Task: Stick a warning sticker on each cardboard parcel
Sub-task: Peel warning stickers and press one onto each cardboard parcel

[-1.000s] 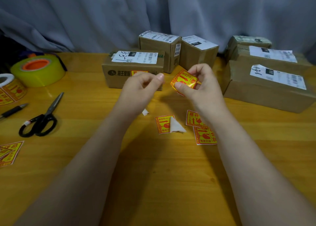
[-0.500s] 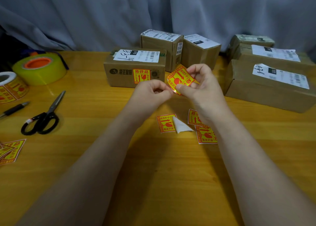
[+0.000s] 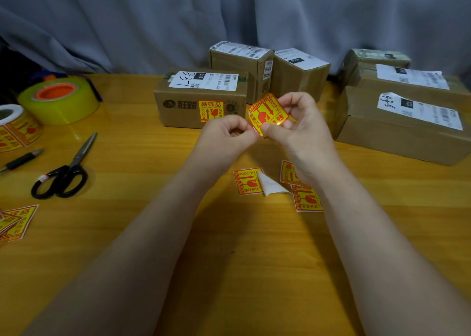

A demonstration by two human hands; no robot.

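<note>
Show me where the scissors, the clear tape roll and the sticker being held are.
scissors [image 3: 74, 161], head view, at the pivot below the blades.
tape roll [image 3: 61, 109], head view, on its yellowish outer wall.
held sticker [image 3: 266, 115], head view, on the printed yellow face.

A grey-blue fabric curtain [image 3: 127, 17] hangs in soft vertical folds across the whole back of the scene and reaches down to the far edge of a glossy honey-yellow wooden table [image 3: 242, 272]. The tabletop's grain runs left to right, and its varnish reflects dim, even light. At far left, behind the table, sits 1 dark shadowed corner [image 3: 15, 63].
</note>
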